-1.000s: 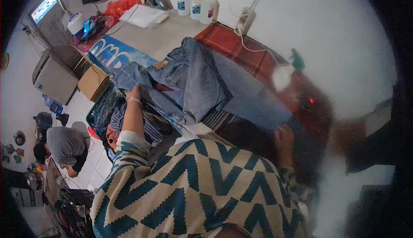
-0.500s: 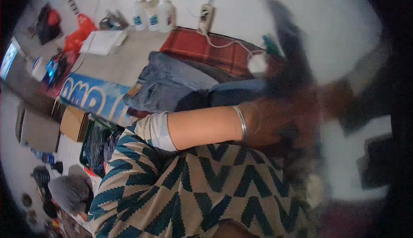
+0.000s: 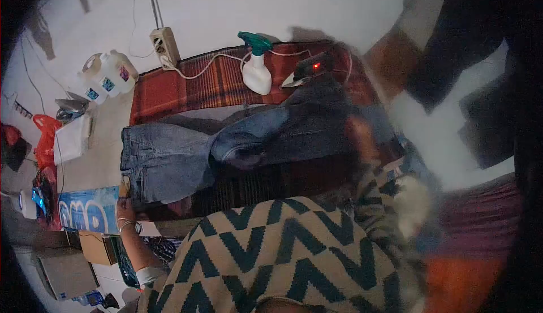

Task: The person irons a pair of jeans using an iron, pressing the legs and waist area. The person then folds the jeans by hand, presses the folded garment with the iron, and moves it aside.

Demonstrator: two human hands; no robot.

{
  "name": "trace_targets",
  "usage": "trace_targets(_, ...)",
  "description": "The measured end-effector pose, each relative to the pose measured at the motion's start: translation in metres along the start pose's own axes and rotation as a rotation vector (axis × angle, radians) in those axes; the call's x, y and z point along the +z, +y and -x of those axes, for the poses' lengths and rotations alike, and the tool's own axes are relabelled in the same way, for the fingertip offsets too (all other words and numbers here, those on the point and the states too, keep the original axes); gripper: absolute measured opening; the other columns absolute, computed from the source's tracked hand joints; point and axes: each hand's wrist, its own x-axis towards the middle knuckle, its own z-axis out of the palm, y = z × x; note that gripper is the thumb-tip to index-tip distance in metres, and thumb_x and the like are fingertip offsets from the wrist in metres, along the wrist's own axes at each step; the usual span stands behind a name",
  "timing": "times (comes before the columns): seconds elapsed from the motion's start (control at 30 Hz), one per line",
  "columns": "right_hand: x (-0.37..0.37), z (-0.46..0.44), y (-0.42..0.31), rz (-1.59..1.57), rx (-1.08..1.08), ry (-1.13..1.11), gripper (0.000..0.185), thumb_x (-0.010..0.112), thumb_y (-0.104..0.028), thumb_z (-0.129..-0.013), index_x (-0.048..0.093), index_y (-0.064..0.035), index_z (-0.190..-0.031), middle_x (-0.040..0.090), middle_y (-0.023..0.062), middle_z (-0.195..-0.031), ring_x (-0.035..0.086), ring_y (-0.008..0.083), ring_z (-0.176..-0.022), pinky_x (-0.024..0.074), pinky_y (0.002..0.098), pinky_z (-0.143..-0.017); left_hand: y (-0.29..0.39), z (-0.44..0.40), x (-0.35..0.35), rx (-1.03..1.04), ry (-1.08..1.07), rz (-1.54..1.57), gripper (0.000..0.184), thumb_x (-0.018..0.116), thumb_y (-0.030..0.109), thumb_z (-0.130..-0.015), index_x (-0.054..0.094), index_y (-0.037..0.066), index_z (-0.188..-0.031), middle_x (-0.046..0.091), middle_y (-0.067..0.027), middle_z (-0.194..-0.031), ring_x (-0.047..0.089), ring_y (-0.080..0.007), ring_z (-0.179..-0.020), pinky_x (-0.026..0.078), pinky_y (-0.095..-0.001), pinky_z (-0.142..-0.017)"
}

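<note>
Blue-grey jeans point(image 3: 169, 157) lie lengthwise across the red plaid cloth point(image 3: 164, 95), waistband to the left and legs reaching right. My left hand point(image 3: 123, 208) is at the lower corner of the waistband, its fingers mostly hidden beside the denim. Over the right end of the legs is my right hand point(image 3: 362, 135), smeared by motion, so its fingers cannot be made out. Beyond the legs, a white spray bottle with a green head point(image 3: 257, 75) rests on the cloth. An iron with a red light point(image 3: 308, 70) lies to its right, near the leg ends.
A power socket point(image 3: 164, 47) hangs on the wall with a white cord running over the cloth. Plastic jugs point(image 3: 110, 75), a white folded sheet point(image 3: 73, 137) and a red bag point(image 3: 45, 137) are at the left. A cardboard box point(image 3: 97, 249) is below the table edge.
The view has swung to the right. The jeans, bunched up a second ago, now lie stretched out. My left arm has moved from across the cloth back to the waistband.
</note>
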Motion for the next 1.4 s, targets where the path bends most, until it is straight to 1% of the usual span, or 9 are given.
trace_targets(0.07,0.010,0.002,-0.013,0.150,0.107,0.013,0.042,0.060,-0.038,-0.087,0.058,-0.0039,-0.111,0.063,0.0139,-0.103,0.063,0.0253,-0.089,0.0491,0.0370,-0.072,-0.017,0.004,-0.006,-0.098,0.015,-0.237,0.047,0.061,0.038,-0.085,0.058,0.002,-0.115,0.060,-0.0196,-0.116,0.058,-0.0350,-0.107,0.044,-0.0424,-0.091)
trace_targets(0.13,0.038,-0.017,-0.002,0.750,-0.420,0.298,0.038,0.061,-0.030,-0.085,0.059,-0.0012,-0.109,0.065,0.0185,-0.100,0.065,0.0295,-0.089,0.0506,0.0407,-0.074,0.011,0.008,-0.012,-0.265,0.055,-0.160,0.053,0.063,0.042,-0.083,0.057,0.001,-0.115,0.060,-0.0203,-0.116,0.057,-0.0359,-0.108,0.044,-0.0426,-0.092)
trace_targets(0.3,0.060,-0.005,-0.040,0.628,-0.221,0.118,0.031,0.059,-0.020,-0.084,0.059,-0.0021,-0.109,0.063,0.0222,-0.105,0.062,0.0371,-0.097,0.0487,0.0454,-0.083,0.012,0.036,-0.009,-0.603,0.247,-0.059,0.057,0.065,0.044,-0.080,0.056,0.001,-0.116,0.061,-0.0221,-0.114,0.058,-0.0373,-0.106,0.044,-0.0433,-0.091)
trace_targets(0.6,-0.023,-0.053,-0.204,0.301,-0.693,0.313,0.024,0.059,-0.020,-0.084,0.061,-0.0003,-0.098,0.063,0.0176,-0.097,0.060,0.0299,-0.086,0.0460,0.0403,-0.078,-0.043,-0.010,-0.021,-0.410,0.360,0.492,0.066,0.070,0.043,-0.076,0.048,0.006,-0.126,0.060,-0.0225,-0.114,0.058,-0.0375,-0.105,0.045,-0.0442,-0.089)
trace_targets(0.77,-0.109,-0.059,-0.191,-0.011,-0.851,0.618,0.023,0.058,-0.020,-0.084,0.062,0.0028,-0.089,0.063,0.0106,-0.088,0.056,0.0199,-0.082,0.0437,0.0351,-0.078,-0.075,-0.024,0.003,-0.132,0.277,-0.355,0.065,0.069,0.042,-0.078,0.046,0.006,-0.127,0.060,-0.0220,-0.112,0.059,-0.0375,-0.103,0.046,-0.0431,-0.088)
trace_targets(1.03,-0.152,-0.048,0.142,0.945,-0.369,0.732,0.028,0.058,-0.024,-0.085,0.060,0.0032,-0.094,0.059,0.0228,-0.097,0.057,0.0394,-0.087,0.0443,0.0456,-0.079,-0.019,0.007,-0.013,-0.115,0.071,-0.221,0.065,0.067,0.039,-0.081,0.046,-0.002,-0.126,0.058,-0.0241,-0.118,0.057,-0.0371,-0.108,0.045,-0.0449,-0.092)
trace_targets(1.27,-0.153,-0.013,0.107,1.492,-0.128,0.443,0.026,0.064,-0.021,-0.079,0.062,-0.0008,-0.096,0.060,0.0217,-0.092,0.060,0.0353,-0.088,0.0481,0.0428,-0.082,0.015,0.002,-0.034,-0.439,0.081,-0.256,0.064,0.068,0.039,-0.079,0.048,0.001,-0.125,0.057,-0.0233,-0.120,0.055,-0.0378,-0.112,0.044,-0.0438,-0.094)
trace_targets(1.33,-0.142,0.000,0.080,0.689,0.090,0.734,0.026,0.065,-0.023,-0.079,0.064,-0.0051,-0.098,0.060,0.0198,-0.094,0.059,0.0339,-0.095,0.0485,0.0427,-0.083,0.017,-0.006,-0.032,-0.477,0.025,-0.214,0.062,0.068,0.038,-0.078,0.049,0.001,-0.125,0.058,-0.0230,-0.120,0.055,-0.0378,-0.112,0.044,-0.0437,-0.094)
trace_targets(1.4,-0.124,0.023,0.059,0.892,0.034,0.830,0.027,0.063,-0.023,-0.081,0.064,-0.0065,-0.102,0.060,0.0198,-0.099,0.058,0.0346,-0.099,0.0475,0.0442,-0.085,0.038,0.002,-0.039,-0.530,0.129,-0.220,0.060,0.069,0.037,-0.078,0.051,0.000,-0.122,0.058,-0.0224,-0.121,0.054,-0.0366,-0.114,0.043,-0.0428,-0.095)
